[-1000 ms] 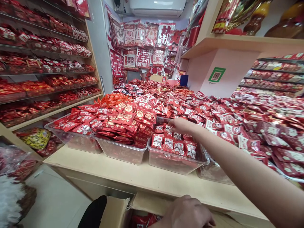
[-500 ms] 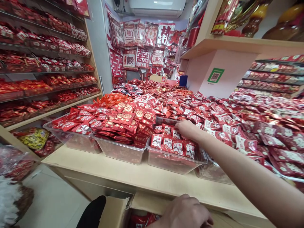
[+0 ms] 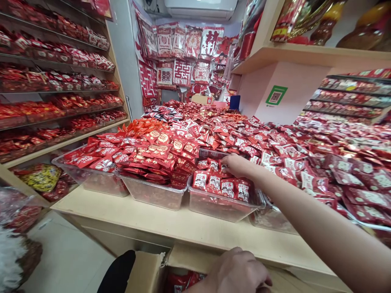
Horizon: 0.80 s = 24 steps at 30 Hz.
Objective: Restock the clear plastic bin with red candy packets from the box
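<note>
My right hand [image 3: 238, 166] reaches in from the right over a clear plastic bin [image 3: 218, 208]. Its fingers are bent together, with the tips down on a small red packet [image 3: 224, 166] in the bin's back rows. White-labelled red packets [image 3: 214, 184] stand in neat rows there. Low in the view, my left hand [image 3: 236, 270] is curled over an open cardboard box [image 3: 191, 258]. The left fingertips are mostly hidden, and I cannot see what they hold, if anything. More red packets [image 3: 180, 281] lie inside the box.
Clear bins heaped with red packets [image 3: 152, 160] stand to the left along a pale wooden counter [image 3: 146, 221]. Piles of packets [image 3: 293, 156] spread to the back and right. Stocked shelves [image 3: 58, 87] line the left wall. A wooden shelf [image 3: 305, 53] juts out overhead at the right.
The whole view has shifted very slightly. My right hand stays at the back of the bin, its fingers a little lower among the packets. My left hand remains over the box.
</note>
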Available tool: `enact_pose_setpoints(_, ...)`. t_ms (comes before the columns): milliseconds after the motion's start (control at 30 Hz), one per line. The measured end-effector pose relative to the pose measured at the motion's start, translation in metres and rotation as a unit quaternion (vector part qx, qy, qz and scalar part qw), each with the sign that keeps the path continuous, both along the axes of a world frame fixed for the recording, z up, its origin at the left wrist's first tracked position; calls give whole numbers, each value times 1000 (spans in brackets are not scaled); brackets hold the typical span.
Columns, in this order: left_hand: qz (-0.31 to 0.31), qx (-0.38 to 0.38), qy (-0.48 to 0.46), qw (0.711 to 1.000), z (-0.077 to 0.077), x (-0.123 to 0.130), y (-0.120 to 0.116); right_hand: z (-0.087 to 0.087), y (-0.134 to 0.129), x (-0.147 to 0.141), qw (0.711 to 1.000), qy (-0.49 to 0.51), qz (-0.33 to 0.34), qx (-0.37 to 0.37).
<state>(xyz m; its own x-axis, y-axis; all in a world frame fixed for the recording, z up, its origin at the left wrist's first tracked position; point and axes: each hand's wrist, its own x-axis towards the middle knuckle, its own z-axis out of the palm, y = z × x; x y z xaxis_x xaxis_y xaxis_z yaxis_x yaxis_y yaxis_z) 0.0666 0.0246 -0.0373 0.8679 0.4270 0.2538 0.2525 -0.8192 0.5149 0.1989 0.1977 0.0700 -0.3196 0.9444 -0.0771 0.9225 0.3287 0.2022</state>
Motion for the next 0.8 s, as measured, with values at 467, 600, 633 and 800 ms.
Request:
enact_pose_setpoints(467, 1, -29, 5, 1000, 7, -4, -3, 14, 0, 3, 999, -8, -17, -29)
enact_pose_setpoints(600, 1, -28, 4, 1000, 5, -2, -2, 23, -3, 12, 1000, 11, -9, -13)
enact_pose_setpoints(633, 6, -33, -2, 999, 5, -3, -3, 27, -9, 13, 1000, 16, -4, 4)
enact_pose_setpoints(800, 23, -57, -26, 998, 11, -9, -6, 41, -94, 5, 972, 214, 6, 93)
